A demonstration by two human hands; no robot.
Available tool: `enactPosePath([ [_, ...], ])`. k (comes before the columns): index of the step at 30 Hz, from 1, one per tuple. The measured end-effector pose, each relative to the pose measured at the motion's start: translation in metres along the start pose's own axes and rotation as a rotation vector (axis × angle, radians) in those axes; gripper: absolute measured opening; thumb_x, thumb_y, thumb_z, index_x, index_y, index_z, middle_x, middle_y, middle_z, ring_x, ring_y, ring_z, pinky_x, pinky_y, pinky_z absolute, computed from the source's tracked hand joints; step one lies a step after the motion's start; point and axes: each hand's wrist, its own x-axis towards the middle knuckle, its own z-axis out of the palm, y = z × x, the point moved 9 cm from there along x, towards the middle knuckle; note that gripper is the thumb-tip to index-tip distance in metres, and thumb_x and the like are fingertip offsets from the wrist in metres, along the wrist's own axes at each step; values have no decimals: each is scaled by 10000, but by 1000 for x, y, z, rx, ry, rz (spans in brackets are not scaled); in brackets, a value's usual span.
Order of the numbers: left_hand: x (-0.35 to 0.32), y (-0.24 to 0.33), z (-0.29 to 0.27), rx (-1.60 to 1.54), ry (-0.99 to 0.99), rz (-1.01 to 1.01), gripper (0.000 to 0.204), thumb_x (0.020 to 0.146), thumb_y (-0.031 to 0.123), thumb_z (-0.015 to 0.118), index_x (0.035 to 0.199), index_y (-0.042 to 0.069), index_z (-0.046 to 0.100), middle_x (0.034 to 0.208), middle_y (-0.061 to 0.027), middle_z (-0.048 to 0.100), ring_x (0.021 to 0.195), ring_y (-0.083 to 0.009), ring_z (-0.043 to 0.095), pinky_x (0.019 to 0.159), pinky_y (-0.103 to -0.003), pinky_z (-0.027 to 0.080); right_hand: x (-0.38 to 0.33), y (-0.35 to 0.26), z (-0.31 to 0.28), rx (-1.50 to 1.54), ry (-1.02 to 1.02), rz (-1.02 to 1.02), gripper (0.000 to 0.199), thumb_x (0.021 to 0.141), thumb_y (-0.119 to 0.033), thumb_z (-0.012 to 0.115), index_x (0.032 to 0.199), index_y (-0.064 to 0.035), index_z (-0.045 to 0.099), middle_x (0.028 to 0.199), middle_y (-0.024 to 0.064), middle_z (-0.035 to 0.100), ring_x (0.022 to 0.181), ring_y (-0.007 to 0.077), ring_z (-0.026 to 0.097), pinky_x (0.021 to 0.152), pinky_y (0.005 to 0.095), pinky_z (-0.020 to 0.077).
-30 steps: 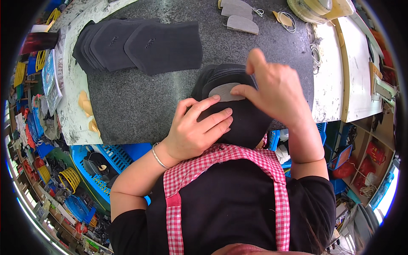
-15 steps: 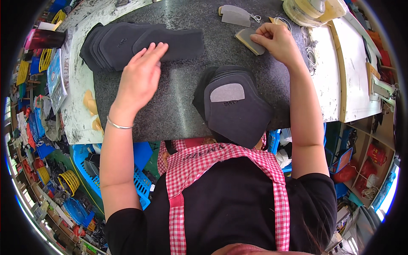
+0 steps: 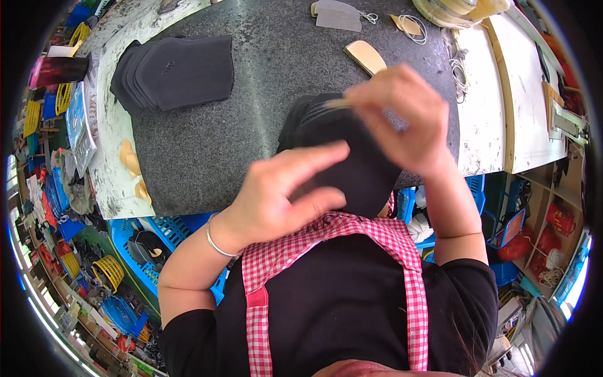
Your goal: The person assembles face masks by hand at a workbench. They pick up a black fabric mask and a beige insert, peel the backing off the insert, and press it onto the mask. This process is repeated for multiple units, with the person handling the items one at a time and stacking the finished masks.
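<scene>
My left hand [image 3: 276,191] is open over the near stack of dark fabric pieces [image 3: 358,182], thumb and fingers apart; I cannot tell whether it touches them. Blurred by motion, my right hand [image 3: 408,116] is closed above the stack's far right side. Between its fingertips is a thin pale piece [image 3: 337,103], seen nearly edge-on. Just beyond that hand lies a small pile of tan, round-ended pieces [image 3: 366,56]. Another fan of dark fabric pieces [image 3: 182,72] rests at the far left of the dark tabletop [image 3: 195,157].
At the back are a grey patch with a string [image 3: 339,16], a tan piece [image 3: 407,25] beside a white cord loop, and a pale tub [image 3: 458,9]. Tan scraps [image 3: 130,157] lie on the left edge. Blue baskets [image 3: 166,235] stand below the table's front edge.
My left hand has come from the far-left fan to the near stack. The fan's outstretched top piece is gone, and the near stack's grey patch no longer shows. My right hand has left the small pile.
</scene>
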Motion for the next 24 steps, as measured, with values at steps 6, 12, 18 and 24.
enactPosePath([
  [6,4,-37,-6,-630,302,-257,235,1112,102,579,1260,-57,668,1086,-118,769,962,-162,769,769,-269,613,-3,-41,21,-25,44,-239,287,688,-32,803,968,-18,742,1010,74,751,799,239,684,668,338,592],
  [12,9,-21,-17,-166,318,-159,157,1057,22,619,1175,-47,694,977,-139,780,894,-188,796,723,-289,630,-4,-42,28,-105,-36,-169,277,657,-84,811,883,-12,669,986,87,720,806,226,694,635,333,594],
  [18,12,6,-23,76,341,20,127,987,-6,689,1114,-17,691,913,-164,757,792,-225,786,702,-309,621,-2,-45,23,-57,-13,-139,255,711,10,784,902,-10,616,975,105,711,789,252,705,635,359,594],
  [24,13,-18,-16,-500,368,-151,124,1058,102,659,1014,-13,640,988,-110,779,880,-157,776,705,-289,630,-9,-14,22,498,-14,309,84,938,41,684,980,-3,626,1038,135,685,904,245,694,798,355,570],
])
